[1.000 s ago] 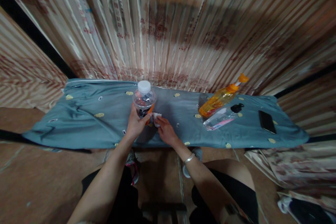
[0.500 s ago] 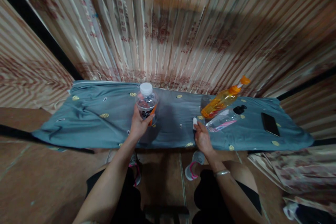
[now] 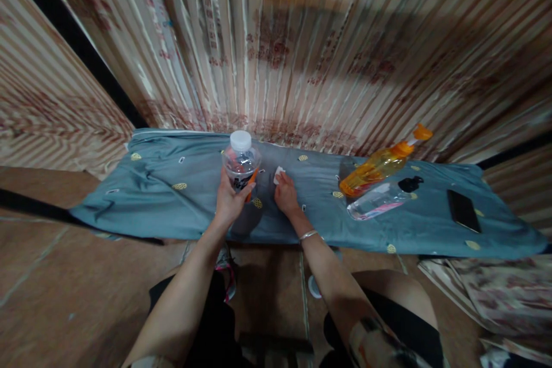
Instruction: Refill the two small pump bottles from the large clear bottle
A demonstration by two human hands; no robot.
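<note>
My left hand [image 3: 229, 201] is wrapped round a clear plastic bottle with a white cap [image 3: 240, 159], holding it upright above a low surface covered in blue-grey cloth [image 3: 172, 207]. Just right of the bottle, my right hand [image 3: 286, 194] pinches a small white pad [image 3: 278, 175] and holds it against the cloth. A thin bracelet sits on my right wrist.
At the right of the cloth lie an orange pump bottle [image 3: 382, 164], a clear bottle with a black cap [image 3: 379, 200] and a dark phone [image 3: 463, 210]. Striped curtains [image 3: 302, 52] hang close behind. Folded fabric [image 3: 483, 293] lies on the brown floor at the right.
My right hand, out beside the lying bottles half a second ago, has come back left with the white pad to beside the held bottle. My left hand has kept its grip.
</note>
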